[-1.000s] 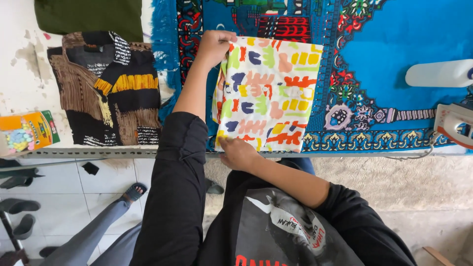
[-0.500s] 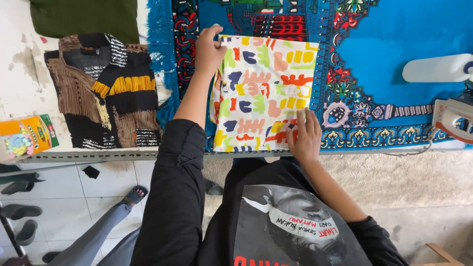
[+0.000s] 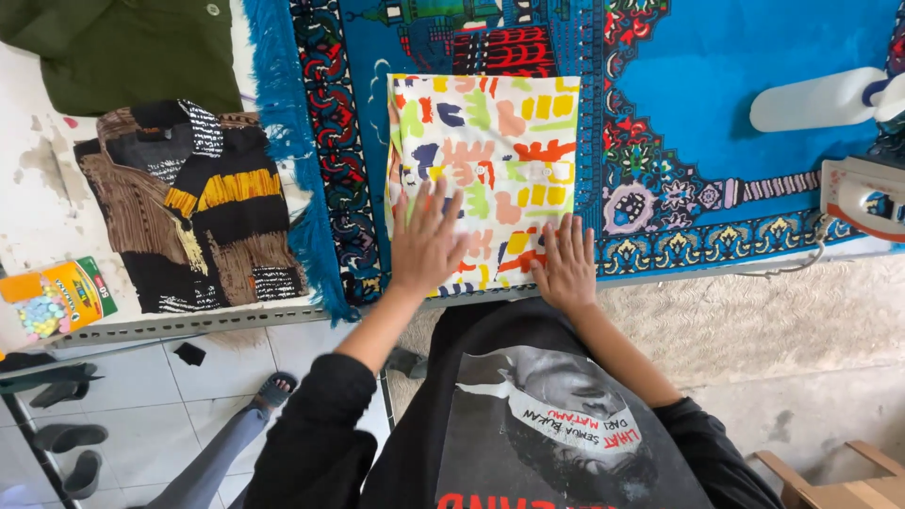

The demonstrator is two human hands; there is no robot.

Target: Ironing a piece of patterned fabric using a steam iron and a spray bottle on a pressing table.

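A folded cloth (image 3: 490, 141) with bright patches of yellow, orange, green and navy on white lies on a blue patterned rug (image 3: 735, 113). My left hand (image 3: 426, 240) rests flat on the cloth's near left part, fingers spread. My right hand (image 3: 566, 264) lies flat on its near right corner, by the table edge. Neither hand grips anything.
A folded brown, black and yellow shirt (image 3: 193, 207) lies left of the rug, with a dark green garment (image 3: 123, 47) behind it. A small colourful box (image 3: 57, 297) sits at the table's left edge. A white iron (image 3: 863, 193) and a white bottle (image 3: 815, 99) are at the right. Sandals (image 3: 66, 443) lie on the tiled floor.
My left hand came down from the cloth's far left corner to its near part. My right hand shifted slightly along the near edge. The cloth now lies flatter.
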